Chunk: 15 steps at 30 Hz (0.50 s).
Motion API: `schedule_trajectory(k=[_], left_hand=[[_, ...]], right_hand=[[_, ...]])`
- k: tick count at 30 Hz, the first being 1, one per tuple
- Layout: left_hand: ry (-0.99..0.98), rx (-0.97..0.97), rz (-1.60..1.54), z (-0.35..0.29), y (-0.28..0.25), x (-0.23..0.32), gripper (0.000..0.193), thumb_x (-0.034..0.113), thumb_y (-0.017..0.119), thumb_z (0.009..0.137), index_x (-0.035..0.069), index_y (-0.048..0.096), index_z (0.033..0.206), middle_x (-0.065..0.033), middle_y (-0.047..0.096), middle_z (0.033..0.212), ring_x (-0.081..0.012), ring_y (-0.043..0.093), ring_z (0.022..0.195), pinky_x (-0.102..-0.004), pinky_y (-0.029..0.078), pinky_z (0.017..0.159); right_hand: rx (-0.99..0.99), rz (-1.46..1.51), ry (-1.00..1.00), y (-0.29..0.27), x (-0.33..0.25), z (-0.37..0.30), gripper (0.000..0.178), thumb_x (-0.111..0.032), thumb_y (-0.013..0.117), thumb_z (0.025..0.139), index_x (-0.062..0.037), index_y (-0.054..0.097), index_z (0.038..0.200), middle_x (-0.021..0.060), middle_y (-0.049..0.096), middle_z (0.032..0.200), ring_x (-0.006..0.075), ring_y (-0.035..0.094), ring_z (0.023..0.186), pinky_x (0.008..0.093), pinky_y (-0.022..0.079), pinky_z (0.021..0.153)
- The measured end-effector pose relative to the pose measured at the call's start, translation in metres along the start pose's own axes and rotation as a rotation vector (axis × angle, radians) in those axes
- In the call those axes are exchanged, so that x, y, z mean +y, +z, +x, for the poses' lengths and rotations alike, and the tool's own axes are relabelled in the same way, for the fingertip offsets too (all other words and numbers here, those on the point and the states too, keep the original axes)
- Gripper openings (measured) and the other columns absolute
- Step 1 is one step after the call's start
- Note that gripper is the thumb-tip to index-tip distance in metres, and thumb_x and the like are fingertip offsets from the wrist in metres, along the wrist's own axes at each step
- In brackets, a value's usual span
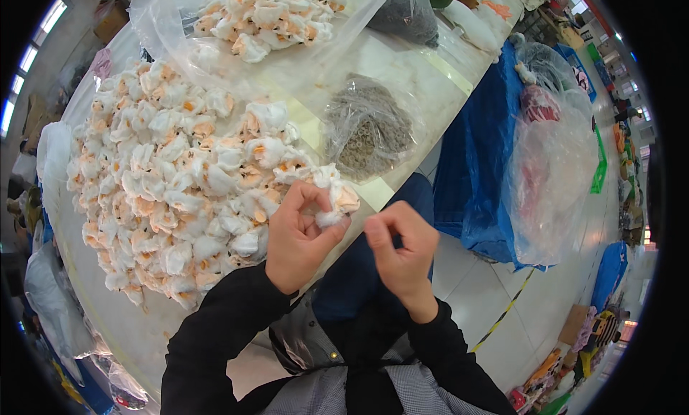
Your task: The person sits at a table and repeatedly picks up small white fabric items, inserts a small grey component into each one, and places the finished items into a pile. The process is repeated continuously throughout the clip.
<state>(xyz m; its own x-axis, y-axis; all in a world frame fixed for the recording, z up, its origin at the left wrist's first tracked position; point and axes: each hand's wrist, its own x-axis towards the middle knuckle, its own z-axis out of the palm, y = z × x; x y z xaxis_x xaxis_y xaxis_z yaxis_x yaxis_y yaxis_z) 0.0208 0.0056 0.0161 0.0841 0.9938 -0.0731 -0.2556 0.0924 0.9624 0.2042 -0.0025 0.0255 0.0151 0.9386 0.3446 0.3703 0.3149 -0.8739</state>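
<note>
In my left hand (298,235) a small white and peach plush piece (343,198) is pinched between thumb and fingers, above the table's near edge. A little to its right, apart from the plush, my right hand (403,253) is closed with thumb and forefinger together. Whatever those fingers hold, if anything, is too small to make out. A big heap of similar fluffy pieces (179,178), with orange and dark spots on them, covers the table left of my hands. Just beyond the held piece lies a clear plastic bag of small grey-brown bits (369,131).
More plush pieces (269,20) lie on clear plastic at the far side of the pale table (441,92). A bag with dark grey contents (409,20) sits at the back. Right of the table stands a blue container (474,156) with a large clear bag (552,178).
</note>
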Motion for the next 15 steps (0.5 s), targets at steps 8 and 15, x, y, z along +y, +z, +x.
schedule_trajectory(k=[8, 15], left_hand=[[0.115, 0.049, 0.296, -0.005, 0.001, 0.002, 0.028, 0.002, 0.079, 0.092, 0.007, 0.064, 0.115, 0.0056, 0.058, 0.085, 0.003, 0.04, 0.058, -0.0208, 0.028, 0.049], [0.368, -0.122, 0.651, 0.005, -0.002, 0.01, 0.031, 0.007, 0.077, 0.093, 0.008, 0.073, 0.124, -0.0088, 0.066, 0.095, -0.0233, 0.064, 0.071, -0.0324, 0.051, 0.063]], right_hand=[[-0.064, 0.021, 0.112, 0.017, -0.006, 0.005, 0.009, -0.008, 0.074, 0.099, 0.0002, 0.07, 0.096, 0.005, 0.065, 0.087, 0.0104, 0.061, 0.068, 0.0255, 0.046, 0.059], [-0.119, -0.025, 0.034, 0.012, -0.001, 0.005, 0.01, -0.009, 0.072, 0.1, -0.0014, 0.067, 0.097, 0.0077, 0.062, 0.083, 0.0186, 0.061, 0.062, 0.0303, 0.047, 0.057]])
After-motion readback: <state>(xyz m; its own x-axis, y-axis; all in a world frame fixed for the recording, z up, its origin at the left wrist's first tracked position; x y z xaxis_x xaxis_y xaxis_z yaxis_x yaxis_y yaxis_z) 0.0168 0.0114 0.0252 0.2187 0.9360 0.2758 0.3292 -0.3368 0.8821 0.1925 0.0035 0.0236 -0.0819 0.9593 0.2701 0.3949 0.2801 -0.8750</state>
